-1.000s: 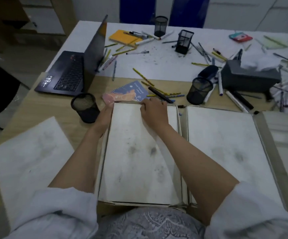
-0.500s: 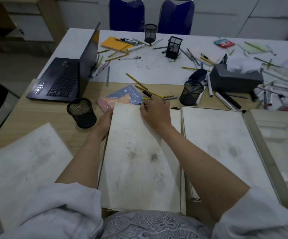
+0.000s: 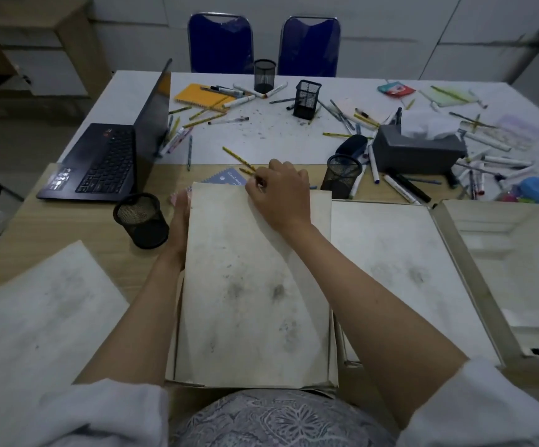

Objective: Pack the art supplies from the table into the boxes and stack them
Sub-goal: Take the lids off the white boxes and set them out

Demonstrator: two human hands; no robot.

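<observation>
Fingers of the right hand (image 3: 278,195) curl and pinch some thin pencils (image 3: 251,171) at the far edge of the white box (image 3: 255,285). At 9 o'clock, the left hand (image 3: 182,214) lies flat against the box's left side, fingers straight. A black mesh cup (image 3: 140,221) stands just left of that hand. A blue notebook (image 3: 229,179) peeks out at 12 o'clock. At 3 o'clock sit a second mesh cup (image 3: 342,175) and an open box (image 3: 513,269). Pens and markers (image 3: 407,188) are scattered over the table (image 3: 68,233) beyond.
</observation>
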